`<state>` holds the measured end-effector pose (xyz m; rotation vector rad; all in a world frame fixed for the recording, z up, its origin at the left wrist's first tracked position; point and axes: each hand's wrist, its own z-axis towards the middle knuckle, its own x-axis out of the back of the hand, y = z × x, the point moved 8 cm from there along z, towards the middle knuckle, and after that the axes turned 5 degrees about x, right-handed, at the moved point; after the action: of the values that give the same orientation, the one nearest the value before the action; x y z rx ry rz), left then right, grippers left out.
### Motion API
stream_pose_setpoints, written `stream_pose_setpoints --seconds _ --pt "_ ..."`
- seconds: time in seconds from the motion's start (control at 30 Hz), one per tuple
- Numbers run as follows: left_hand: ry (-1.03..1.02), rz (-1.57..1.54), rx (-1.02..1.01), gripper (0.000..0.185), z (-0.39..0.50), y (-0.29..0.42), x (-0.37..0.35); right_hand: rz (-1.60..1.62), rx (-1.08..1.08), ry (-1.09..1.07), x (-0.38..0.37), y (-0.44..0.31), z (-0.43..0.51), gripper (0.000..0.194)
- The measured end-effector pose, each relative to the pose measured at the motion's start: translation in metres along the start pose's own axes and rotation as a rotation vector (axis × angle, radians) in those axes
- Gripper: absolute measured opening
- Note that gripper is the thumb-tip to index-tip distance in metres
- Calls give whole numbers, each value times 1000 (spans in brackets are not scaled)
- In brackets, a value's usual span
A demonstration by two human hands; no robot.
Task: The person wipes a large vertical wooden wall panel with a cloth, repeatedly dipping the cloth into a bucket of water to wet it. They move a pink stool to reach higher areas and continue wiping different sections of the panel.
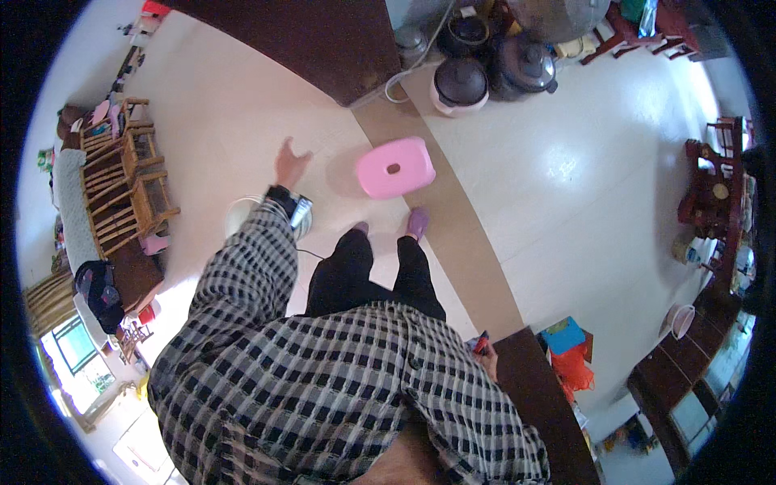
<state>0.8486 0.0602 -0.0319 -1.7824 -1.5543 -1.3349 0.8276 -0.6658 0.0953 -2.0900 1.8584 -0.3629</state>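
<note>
My left hand (293, 162) reaches out over the tiled floor with thumb and fingers apart and nothing in it; a dark band with a device sits on its wrist. Below that wrist, a round pale bucket (237, 213) is partly covered by my sleeve. A pink plastic stool (397, 168) stands on the floor in front of my feet, to the right of my left hand. Low at my right side, my right hand (488, 360) is closed around a small red and black object (481, 343), too small to name, near a dark brown wooden panel (545, 400).
Lidded pots (461, 82) stand on the floor ahead, beside a dark brown cabinet (303, 36) and a hanging cable. Bamboo chairs (136, 157) line the left side. Dark carved wooden furniture (715, 194) is at the far right. A blue box (564, 335) and red bag lie behind the panel.
</note>
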Motion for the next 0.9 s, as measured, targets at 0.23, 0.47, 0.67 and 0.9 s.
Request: stream_pose_setpoints --seconds 0.23,0.47,0.67,0.9 --pt "480 -396 -121 88 78 76 265 -308 173 -29 9 -83 145 35" --pt "624 -758 -304 94 43 182 393 -566 347 -245 -70 -226 276 19" --pt "819 -629 -505 92 33 261 472 -316 678 -515 -185 -430 297 54" --pt "780 -810 -457 101 -14 285 512 -1100 1472 -147 -320 -624 157 71"
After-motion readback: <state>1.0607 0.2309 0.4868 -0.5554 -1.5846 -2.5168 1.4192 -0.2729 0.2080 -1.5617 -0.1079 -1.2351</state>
